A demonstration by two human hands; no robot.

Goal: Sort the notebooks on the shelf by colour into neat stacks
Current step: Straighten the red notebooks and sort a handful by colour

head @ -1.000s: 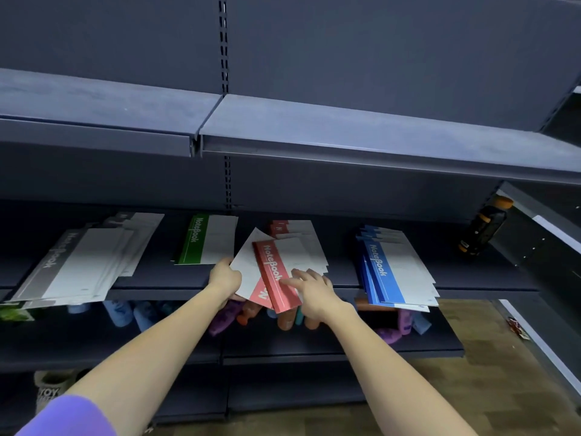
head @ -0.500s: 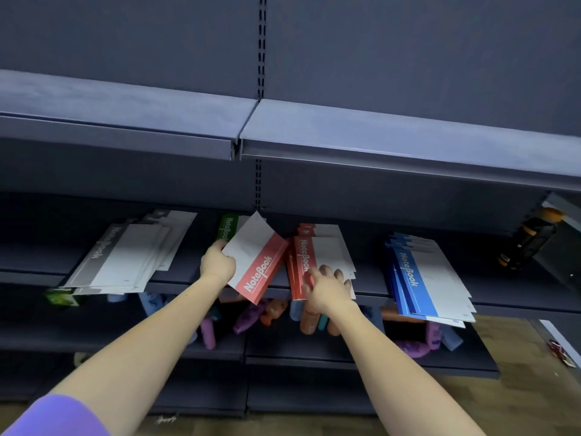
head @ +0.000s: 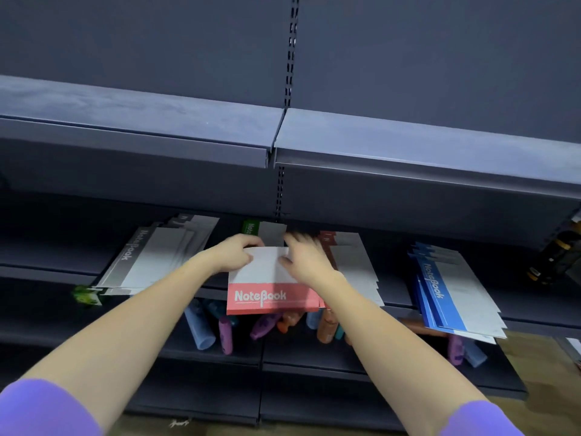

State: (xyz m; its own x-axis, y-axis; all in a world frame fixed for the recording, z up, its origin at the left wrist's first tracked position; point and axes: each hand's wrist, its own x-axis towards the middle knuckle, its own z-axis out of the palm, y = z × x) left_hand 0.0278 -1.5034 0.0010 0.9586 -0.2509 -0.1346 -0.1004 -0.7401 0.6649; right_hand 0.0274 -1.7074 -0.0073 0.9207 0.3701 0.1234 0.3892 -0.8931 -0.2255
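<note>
Right now my left hand [head: 234,253] grips the upper left corner of a red notebook [head: 270,286], fingers curled over its far edge, at the centre of the frame. My right hand [head: 306,262] lies on the notebook's upper right part with fingers spread and fairly straight, pressing rather than curling round it; motion blur hides the fingertips. The notebook sits with its red band and the word "NoteBook" toward me, its near edge hanging over the front lip of the shelf [head: 47,272]. Just right of it, partly under my right wrist, lies the red stack [head: 352,262]. Behind my hands, a green notebook [head: 262,231] shows at the back of the shelf. At middle left is the grey stack [head: 157,256], fanned and untidy, and at middle right the blue stack [head: 452,291], also fanned and jutting over the shelf edge. Below, on the lower shelf [head: 314,357], lie coloured bottles [head: 226,336] in a loose jumble. A dark bottle [head: 553,262] stands at the far right edge.
</note>
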